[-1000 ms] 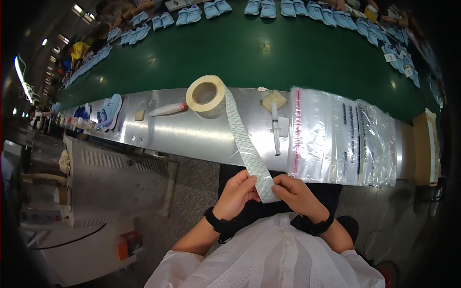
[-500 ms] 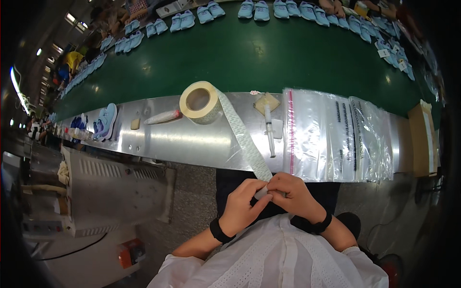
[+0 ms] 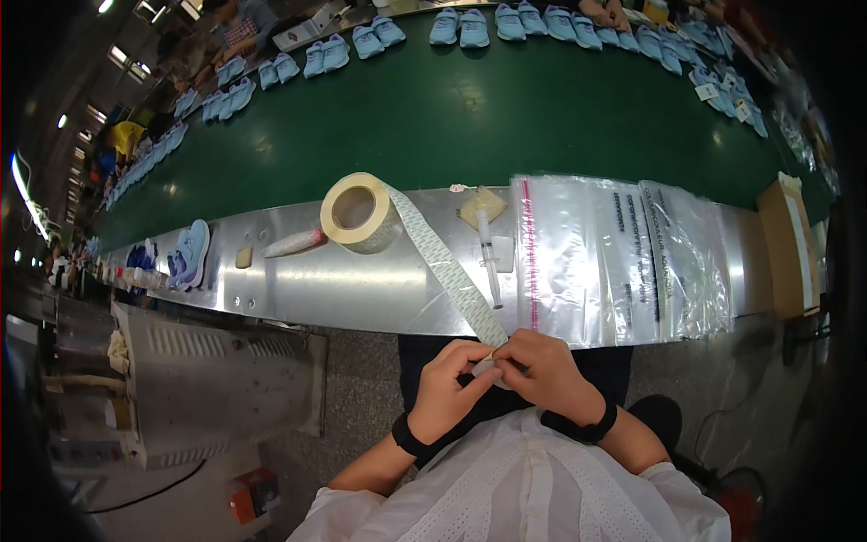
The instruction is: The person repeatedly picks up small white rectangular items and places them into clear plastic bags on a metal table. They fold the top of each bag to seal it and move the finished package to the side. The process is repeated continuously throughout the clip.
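A roll of labels (image 3: 387, 230) stands on the metal ledge, and its printed strip (image 3: 449, 271) runs down over the front edge to my hands. My left hand (image 3: 448, 383) pinches the strip's free end between thumb and fingers. Right beside it, my right hand (image 3: 540, 370) is closed on the same strip, fingertips almost touching the left ones. Just what each fingertip grips is partly hidden. A syringe (image 3: 489, 257) lies right of the strip, its upper part over a tan pad (image 3: 481, 206). Clear zip bags (image 3: 578, 262) lie flat to its right.
Beyond the metal ledge (image 3: 298, 298) stretches a green belt (image 3: 361, 117) with several pairs of light blue shoes (image 3: 459, 29) along its far side. A cardboard box (image 3: 787, 248) stands at the right end. Blue shoes (image 3: 190, 255) and a red-tipped tube (image 3: 293, 243) lie left.
The view has shifted slightly, so the ledge and its things appear a little lower and further left. Both hands stay together at the strip's end, with only small finger movement.
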The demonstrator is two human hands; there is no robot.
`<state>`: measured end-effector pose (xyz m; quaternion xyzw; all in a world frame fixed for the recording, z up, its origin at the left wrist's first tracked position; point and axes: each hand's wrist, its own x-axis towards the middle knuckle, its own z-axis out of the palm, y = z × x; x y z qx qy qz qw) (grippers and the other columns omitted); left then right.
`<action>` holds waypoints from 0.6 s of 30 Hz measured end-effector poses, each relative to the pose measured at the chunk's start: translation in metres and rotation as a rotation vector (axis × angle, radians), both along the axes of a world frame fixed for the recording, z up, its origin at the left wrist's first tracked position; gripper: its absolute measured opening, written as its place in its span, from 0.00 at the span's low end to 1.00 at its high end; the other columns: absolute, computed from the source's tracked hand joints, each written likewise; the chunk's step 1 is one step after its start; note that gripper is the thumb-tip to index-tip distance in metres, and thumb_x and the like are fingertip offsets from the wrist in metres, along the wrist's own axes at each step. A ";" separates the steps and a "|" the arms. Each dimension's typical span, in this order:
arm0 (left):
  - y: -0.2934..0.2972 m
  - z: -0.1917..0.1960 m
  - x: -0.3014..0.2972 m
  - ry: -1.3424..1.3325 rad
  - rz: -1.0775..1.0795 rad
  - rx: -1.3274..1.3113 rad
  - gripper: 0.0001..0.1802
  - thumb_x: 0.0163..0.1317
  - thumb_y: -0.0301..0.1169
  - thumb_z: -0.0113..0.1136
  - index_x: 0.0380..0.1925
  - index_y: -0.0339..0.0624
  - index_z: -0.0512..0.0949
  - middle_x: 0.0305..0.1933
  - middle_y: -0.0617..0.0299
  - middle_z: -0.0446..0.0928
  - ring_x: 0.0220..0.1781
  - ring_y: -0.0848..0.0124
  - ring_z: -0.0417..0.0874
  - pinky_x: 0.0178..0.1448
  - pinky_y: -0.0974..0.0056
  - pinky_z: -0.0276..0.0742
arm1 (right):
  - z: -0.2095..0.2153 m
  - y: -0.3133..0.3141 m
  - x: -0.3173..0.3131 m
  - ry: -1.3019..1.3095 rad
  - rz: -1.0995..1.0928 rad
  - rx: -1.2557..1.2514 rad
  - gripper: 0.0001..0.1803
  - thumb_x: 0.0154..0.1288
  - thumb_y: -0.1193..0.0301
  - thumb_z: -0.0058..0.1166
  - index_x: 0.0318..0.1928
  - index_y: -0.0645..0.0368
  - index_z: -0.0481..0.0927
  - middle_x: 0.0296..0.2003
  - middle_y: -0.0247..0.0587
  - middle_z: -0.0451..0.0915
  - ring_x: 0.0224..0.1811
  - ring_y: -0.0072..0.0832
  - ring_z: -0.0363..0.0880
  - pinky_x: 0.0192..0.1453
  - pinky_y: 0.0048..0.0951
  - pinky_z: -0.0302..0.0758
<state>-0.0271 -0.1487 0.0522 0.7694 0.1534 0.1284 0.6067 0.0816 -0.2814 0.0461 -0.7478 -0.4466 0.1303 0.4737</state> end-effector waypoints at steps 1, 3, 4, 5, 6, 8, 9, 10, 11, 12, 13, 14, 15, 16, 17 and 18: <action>0.000 -0.001 0.000 0.012 -0.005 -0.034 0.08 0.59 0.19 0.56 0.38 0.34 0.79 0.38 0.59 0.78 0.37 0.78 0.76 0.40 0.74 0.71 | 0.002 0.000 -0.001 -0.004 -0.006 -0.009 0.02 0.51 0.75 0.56 0.28 0.56 0.79 0.23 0.39 0.73 0.23 0.37 0.75 0.27 0.34 0.71; 0.004 0.003 0.001 0.053 -0.016 -0.044 0.06 0.60 0.20 0.55 0.37 0.34 0.79 0.38 0.59 0.78 0.37 0.78 0.76 0.42 0.74 0.72 | 0.005 0.000 -0.003 -0.014 -0.023 -0.024 0.01 0.52 0.74 0.56 0.28 0.57 0.79 0.23 0.40 0.73 0.24 0.37 0.75 0.27 0.35 0.71; 0.007 0.005 0.001 0.073 -0.023 -0.049 0.06 0.60 0.20 0.55 0.36 0.33 0.79 0.38 0.60 0.78 0.37 0.78 0.76 0.43 0.74 0.72 | 0.004 0.000 -0.003 -0.004 -0.038 -0.031 0.02 0.52 0.74 0.56 0.28 0.57 0.79 0.23 0.40 0.74 0.24 0.38 0.75 0.27 0.35 0.71; 0.009 0.005 0.001 0.052 0.022 -0.093 0.05 0.61 0.20 0.54 0.36 0.33 0.79 0.37 0.60 0.78 0.37 0.78 0.76 0.43 0.73 0.72 | 0.004 -0.003 -0.002 0.002 -0.055 -0.038 0.02 0.52 0.73 0.56 0.28 0.57 0.79 0.23 0.40 0.74 0.24 0.38 0.75 0.28 0.34 0.71; 0.013 0.004 0.001 0.032 0.065 -0.137 0.05 0.62 0.21 0.53 0.35 0.32 0.79 0.37 0.60 0.78 0.37 0.78 0.76 0.43 0.73 0.72 | 0.004 -0.006 -0.002 0.008 -0.074 -0.045 0.02 0.52 0.73 0.56 0.28 0.57 0.79 0.23 0.40 0.74 0.24 0.38 0.75 0.28 0.34 0.71; 0.020 -0.001 0.003 -0.035 0.188 -0.243 0.05 0.61 0.20 0.53 0.34 0.31 0.78 0.36 0.60 0.78 0.34 0.79 0.75 0.40 0.74 0.71 | -0.003 -0.016 0.001 0.041 -0.068 -0.095 0.04 0.54 0.72 0.56 0.28 0.58 0.79 0.24 0.40 0.74 0.25 0.38 0.76 0.28 0.34 0.72; 0.020 0.001 0.005 -0.068 0.235 -0.183 0.05 0.63 0.21 0.52 0.33 0.31 0.78 0.36 0.60 0.78 0.36 0.78 0.76 0.42 0.73 0.71 | -0.005 -0.022 0.005 0.055 -0.068 -0.123 0.04 0.55 0.71 0.56 0.28 0.58 0.79 0.24 0.40 0.74 0.25 0.38 0.76 0.29 0.34 0.72; 0.019 0.006 0.008 -0.101 0.280 -0.124 0.07 0.64 0.23 0.50 0.31 0.32 0.77 0.36 0.61 0.78 0.37 0.77 0.76 0.43 0.72 0.72 | -0.004 -0.028 0.009 0.070 -0.068 -0.144 0.05 0.55 0.70 0.56 0.28 0.58 0.79 0.24 0.40 0.75 0.25 0.38 0.76 0.29 0.33 0.72; 0.018 0.007 0.009 -0.116 0.230 -0.014 0.07 0.64 0.23 0.50 0.32 0.32 0.76 0.36 0.60 0.78 0.37 0.77 0.76 0.44 0.72 0.72 | -0.003 -0.033 0.014 0.082 -0.064 -0.163 0.06 0.56 0.69 0.56 0.28 0.58 0.79 0.24 0.40 0.75 0.26 0.38 0.76 0.29 0.33 0.72; 0.018 0.010 0.015 -0.143 0.068 0.189 0.06 0.61 0.22 0.52 0.35 0.32 0.76 0.37 0.55 0.79 0.38 0.70 0.79 0.44 0.68 0.73 | -0.002 -0.036 0.019 0.095 -0.060 -0.181 0.07 0.57 0.68 0.56 0.28 0.58 0.79 0.24 0.40 0.75 0.26 0.38 0.76 0.30 0.33 0.72; 0.015 0.010 0.030 -0.161 -0.096 0.318 0.08 0.60 0.24 0.54 0.38 0.32 0.76 0.41 0.52 0.78 0.42 0.64 0.79 0.46 0.65 0.73 | -0.003 -0.032 0.027 0.081 -0.260 -0.162 0.09 0.59 0.65 0.56 0.28 0.57 0.80 0.24 0.40 0.76 0.26 0.37 0.76 0.31 0.32 0.72; 0.007 0.010 0.042 -0.177 -0.255 0.442 0.12 0.59 0.27 0.56 0.41 0.31 0.75 0.45 0.49 0.77 0.47 0.58 0.79 0.49 0.61 0.72 | -0.001 -0.029 0.037 -0.012 -0.408 -0.217 0.09 0.57 0.66 0.58 0.30 0.59 0.78 0.27 0.41 0.75 0.29 0.36 0.76 0.30 0.33 0.72; -0.003 0.000 0.049 -0.176 -0.305 0.553 0.15 0.59 0.30 0.56 0.43 0.32 0.74 0.48 0.48 0.76 0.50 0.56 0.76 0.52 0.59 0.71 | -0.008 -0.023 0.049 -0.270 -0.523 -0.221 0.10 0.55 0.66 0.59 0.30 0.59 0.77 0.28 0.41 0.74 0.30 0.37 0.75 0.30 0.33 0.72; -0.012 -0.018 0.058 -0.176 -0.353 0.664 0.18 0.58 0.32 0.57 0.45 0.32 0.74 0.51 0.47 0.74 0.54 0.55 0.74 0.54 0.58 0.69 | -0.020 -0.018 0.057 -0.531 -0.632 -0.223 0.11 0.53 0.66 0.61 0.30 0.59 0.75 0.29 0.41 0.73 0.32 0.37 0.75 0.29 0.34 0.72; -0.015 -0.027 0.070 -0.186 -0.402 0.782 0.21 0.58 0.35 0.58 0.48 0.32 0.73 0.54 0.46 0.73 0.57 0.53 0.72 0.57 0.56 0.67 | -0.029 -0.016 0.062 -0.576 -0.640 -0.339 0.13 0.50 0.67 0.62 0.29 0.58 0.71 0.29 0.41 0.71 0.33 0.38 0.73 0.29 0.35 0.72; -0.015 -0.028 0.073 -0.140 -0.426 0.790 0.23 0.58 0.37 0.58 0.49 0.32 0.72 0.55 0.46 0.72 0.59 0.53 0.71 0.58 0.56 0.66 | -0.037 -0.016 0.066 -0.573 -0.649 -0.342 0.14 0.50 0.67 0.62 0.29 0.58 0.71 0.28 0.41 0.70 0.32 0.38 0.73 0.29 0.35 0.72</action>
